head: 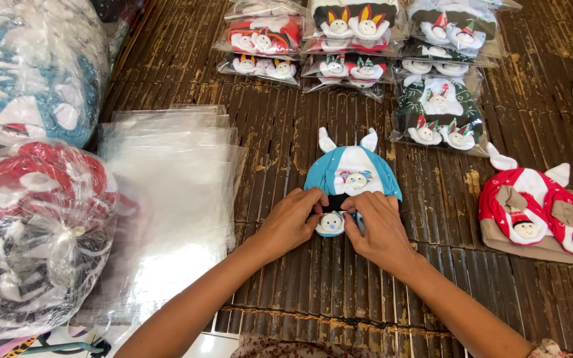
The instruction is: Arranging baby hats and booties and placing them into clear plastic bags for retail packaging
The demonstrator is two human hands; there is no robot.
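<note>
Fingers of both hands meeting at the lower edge of a blue-and-white knitted baby hat with two white ears (353,174), lying flat at the middle of the dark slatted bamboo tabletop (286,292). Left hand (291,222) coming in from 7 o'clock, fingers curled and pressed together, tips pinching the left side of a small round white-and-blue knitted piece with a stitched face (331,224). Right hand (381,229) coming in from 5 o'clock, fingers likewise closed up, thumb and forefinger on the right side of the same small piece, palm covering whatever lies beneath it. Judged from this: a step of arranging, the small piece being set and squared against the hat's dark brim, touching it at 6 o'clock. Any further handling looks to call for a light grip with both hands at once, so that hat and small piece stay together and flat. Hat's ears pointing to 12 o'clock, brim toward 6 o'clock, long axis running 12 to 6, face patch uppermost. At 9 o'clock, near the left forearm, a loose stack of clear plastic sleeves (174,192). Further out at 9 and 10 o'clock, two big clear bags stuffed with knitted goods (34,238). At 12 o'clock, rows of similar sets already sealed in clear wrappers (366,40). At 3 o'clock, well apart from the hands, a red-and-white eared hat set lying unwrapped (538,212).
</note>
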